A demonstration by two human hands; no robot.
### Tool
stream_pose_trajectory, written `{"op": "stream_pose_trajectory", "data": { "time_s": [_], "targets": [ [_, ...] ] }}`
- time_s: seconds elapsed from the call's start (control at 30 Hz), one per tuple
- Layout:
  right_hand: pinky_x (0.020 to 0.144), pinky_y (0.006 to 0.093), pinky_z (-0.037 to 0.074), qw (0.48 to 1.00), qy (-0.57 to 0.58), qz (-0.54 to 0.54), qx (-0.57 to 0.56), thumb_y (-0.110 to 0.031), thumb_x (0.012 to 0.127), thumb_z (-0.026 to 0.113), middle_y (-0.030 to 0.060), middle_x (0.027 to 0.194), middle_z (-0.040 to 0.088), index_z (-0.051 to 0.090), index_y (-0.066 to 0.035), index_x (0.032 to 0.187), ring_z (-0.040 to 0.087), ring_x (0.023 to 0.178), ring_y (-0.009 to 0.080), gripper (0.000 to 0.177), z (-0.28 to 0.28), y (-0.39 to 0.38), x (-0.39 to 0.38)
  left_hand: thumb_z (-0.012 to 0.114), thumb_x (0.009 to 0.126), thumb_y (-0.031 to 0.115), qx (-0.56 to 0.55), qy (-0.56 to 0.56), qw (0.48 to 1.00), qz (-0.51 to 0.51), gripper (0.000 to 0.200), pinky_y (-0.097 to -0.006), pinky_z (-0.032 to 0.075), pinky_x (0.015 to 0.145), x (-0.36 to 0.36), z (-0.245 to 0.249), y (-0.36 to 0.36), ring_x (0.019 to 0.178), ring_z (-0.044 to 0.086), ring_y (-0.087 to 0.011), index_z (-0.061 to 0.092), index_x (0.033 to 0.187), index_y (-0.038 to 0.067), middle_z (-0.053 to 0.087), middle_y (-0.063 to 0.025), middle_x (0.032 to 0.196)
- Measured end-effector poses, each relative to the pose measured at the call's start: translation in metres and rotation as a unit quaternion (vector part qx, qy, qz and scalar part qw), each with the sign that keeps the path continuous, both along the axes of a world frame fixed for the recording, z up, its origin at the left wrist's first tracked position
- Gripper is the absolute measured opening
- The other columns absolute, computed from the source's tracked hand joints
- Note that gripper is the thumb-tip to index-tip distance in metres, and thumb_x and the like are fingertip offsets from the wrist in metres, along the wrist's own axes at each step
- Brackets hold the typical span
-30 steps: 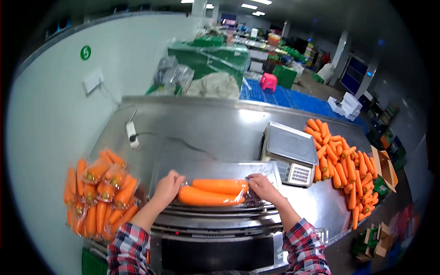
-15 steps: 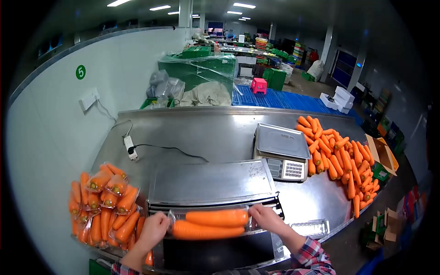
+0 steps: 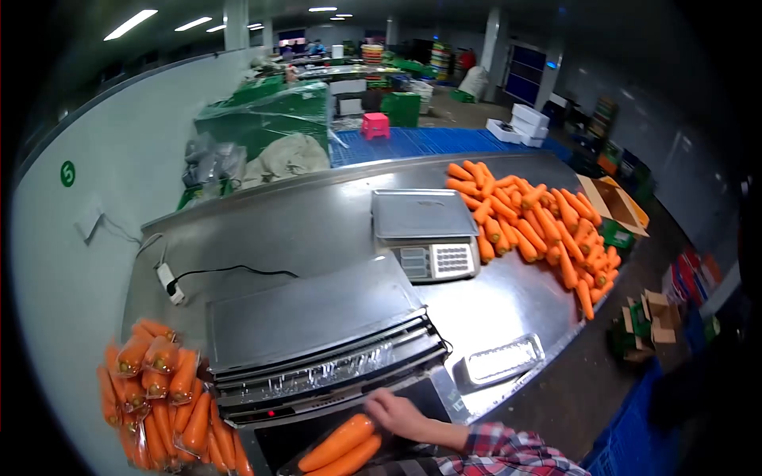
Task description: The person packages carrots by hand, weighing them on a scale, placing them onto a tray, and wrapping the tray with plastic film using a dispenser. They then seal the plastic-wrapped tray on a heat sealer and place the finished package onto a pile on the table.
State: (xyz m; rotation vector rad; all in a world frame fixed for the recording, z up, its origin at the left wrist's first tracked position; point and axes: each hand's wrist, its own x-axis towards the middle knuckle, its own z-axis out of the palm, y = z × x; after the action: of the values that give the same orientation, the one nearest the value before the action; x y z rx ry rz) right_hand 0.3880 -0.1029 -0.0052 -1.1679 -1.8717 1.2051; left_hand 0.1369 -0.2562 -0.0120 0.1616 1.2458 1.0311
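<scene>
Two carrots in clear film (image 3: pixel 341 446) lie slanted over the dark front surface of the wrapping machine (image 3: pixel 309 321), their lower end cut off by the frame edge. My right hand (image 3: pixel 397 414) is closed at the upper right end of this carrot pack, its fingers curled on the film there. My left hand is out of view. Just beyond the pack runs the machine's slotted bar, with a small red light lit.
Wrapped carrots (image 3: pixel 163 397) are heaped at the left. A weighing scale (image 3: pixel 425 218) stands behind the machine, with loose carrots (image 3: pixel 548 226) piled to its right. A clear tray (image 3: pixel 502 361) lies near the right table edge. A power strip (image 3: pixel 170 284) with a black cord lies at left.
The carrot pack has come down from in front of the bar towards me and tilted. My left hand has left the view. The camera view has turned right.
</scene>
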Motion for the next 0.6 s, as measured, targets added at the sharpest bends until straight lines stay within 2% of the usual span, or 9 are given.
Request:
{"op": "stream_pose_trajectory", "data": {
  "time_s": [0.07, 0.13, 0.27, 0.33, 0.37, 0.43, 0.47, 0.53, 0.6],
  "targets": [
    [0.059, 0.0354, 0.048, 0.992, 0.020, 0.108, 0.066, -0.027, 0.092, 0.053, 0.0132, 0.072, 0.060, 0.054, -0.007, 0.096, 0.061, 0.063, 0.0277, 0.020, 0.036, 0.013, 0.002, 0.052, 0.091, 0.018, 0.042, 0.028, 0.997, -0.056, 0.020, -0.0281, 0.045, 0.056, 0.015, 0.011, 0.017, 0.063, 0.054, -0.0161, 0.056, 0.088, -0.001, 0.056, -0.0098, 0.078],
    [0.053, 0.0279, 0.044, 0.995, 0.085, -0.022, -0.050, -0.026, 0.092, 0.054, 0.0057, 0.067, 0.055, 0.055, -0.006, 0.093, 0.055, 0.058, 0.0128, 0.020, 0.079, 0.053, 0.021, 0.050, 0.092, 0.017, 0.085, 0.058, 0.988, -0.119, 0.020, -0.0294, 0.046, 0.061, 0.025, 0.022, 0.030, 0.069, 0.055, -0.0175, 0.057, 0.092, -0.001, 0.057, -0.0109, 0.084],
    [0.054, 0.0252, 0.044, 0.943, 0.157, 0.197, -0.216, -0.027, 0.095, 0.049, -0.0002, 0.069, 0.049, 0.056, -0.004, 0.092, 0.049, 0.059, 0.0099, 0.024, 0.099, 0.072, -0.005, 0.048, 0.092, 0.016, 0.134, 0.119, 0.942, -0.284, 0.022, -0.0320, 0.048, 0.070, 0.009, 0.064, 0.045, 0.079, 0.058, -0.0202, 0.058, 0.099, -0.002, 0.058, -0.0131, 0.095],
    [0.067, 0.0287, 0.045, 0.860, 0.088, 0.411, 0.288, -0.034, 0.097, 0.043, 0.0028, 0.079, 0.050, 0.054, -0.004, 0.094, 0.051, 0.074, 0.0134, 0.032, 0.076, 0.038, -0.031, 0.047, 0.092, 0.015, 0.124, 0.150, 0.896, -0.400, 0.023, -0.0333, 0.050, 0.075, -0.014, 0.093, 0.046, 0.085, 0.059, -0.0216, 0.059, 0.103, -0.002, 0.058, -0.0142, 0.101],
    [0.072, 0.0296, 0.043, 0.866, 0.063, 0.494, 0.038, -0.037, 0.098, 0.040, 0.0032, 0.083, 0.050, 0.052, -0.004, 0.096, 0.050, 0.080, 0.0138, 0.035, 0.020, 0.005, -0.047, 0.046, 0.092, 0.014, 0.117, 0.166, 0.868, -0.454, 0.025, -0.0340, 0.050, 0.078, -0.031, 0.107, 0.044, 0.087, 0.060, -0.0223, 0.060, 0.104, -0.003, 0.059, -0.0148, 0.103],
    [0.077, 0.0298, 0.041, 0.809, 0.076, 0.543, -0.215, -0.041, 0.099, 0.036, 0.0035, 0.087, 0.049, 0.049, -0.004, 0.099, 0.047, 0.086, 0.0134, 0.038, 0.019, -0.012, -0.057, 0.045, 0.093, 0.013, 0.115, 0.192, 0.838, -0.498, 0.027, -0.0353, 0.051, 0.082, -0.058, 0.126, 0.035, 0.093, 0.061, -0.0237, 0.061, 0.108, -0.003, 0.059, -0.0159, 0.109],
    [0.077, 0.0292, 0.040, 0.802, 0.119, 0.541, -0.222, -0.041, 0.099, 0.035, 0.0032, 0.088, 0.048, 0.047, -0.004, 0.100, 0.046, 0.087, 0.0126, 0.039, 0.030, -0.016, -0.052, 0.045, 0.093, 0.013, 0.133, 0.193, 0.857, -0.460, 0.028, -0.0360, 0.052, 0.085, -0.066, 0.127, 0.030, 0.095, 0.061, -0.0244, 0.061, 0.110, -0.003, 0.059, -0.0165, 0.112],
    [0.077, 0.0281, 0.039, 0.769, 0.192, 0.554, -0.253, -0.043, 0.099, 0.031, 0.0027, 0.090, 0.047, 0.044, -0.004, 0.099, 0.044, 0.086, 0.0126, 0.041, 0.050, -0.018, -0.050, 0.051, 0.091, 0.018, 0.266, 0.121, 0.934, -0.204, 0.021, -0.0273, 0.044, 0.054, -0.076, 0.077, 0.051, 0.060, 0.054, -0.0171, 0.059, 0.090, -0.002, 0.057, -0.0107, 0.076],
    [0.076, 0.0240, 0.037, 0.762, 0.228, 0.534, -0.288, -0.044, 0.098, 0.037, -0.0016, 0.087, 0.039, 0.047, -0.004, 0.096, 0.042, 0.087, 0.0088, 0.041, 0.036, -0.025, -0.061, 0.055, 0.090, 0.021, 0.369, 0.093, 0.919, -0.098, 0.025, -0.0240, 0.041, 0.039, -0.025, 0.080, 0.076, 0.044, 0.051, -0.0150, 0.059, 0.083, -0.003, 0.057, -0.0085, 0.058]
  ]
}}
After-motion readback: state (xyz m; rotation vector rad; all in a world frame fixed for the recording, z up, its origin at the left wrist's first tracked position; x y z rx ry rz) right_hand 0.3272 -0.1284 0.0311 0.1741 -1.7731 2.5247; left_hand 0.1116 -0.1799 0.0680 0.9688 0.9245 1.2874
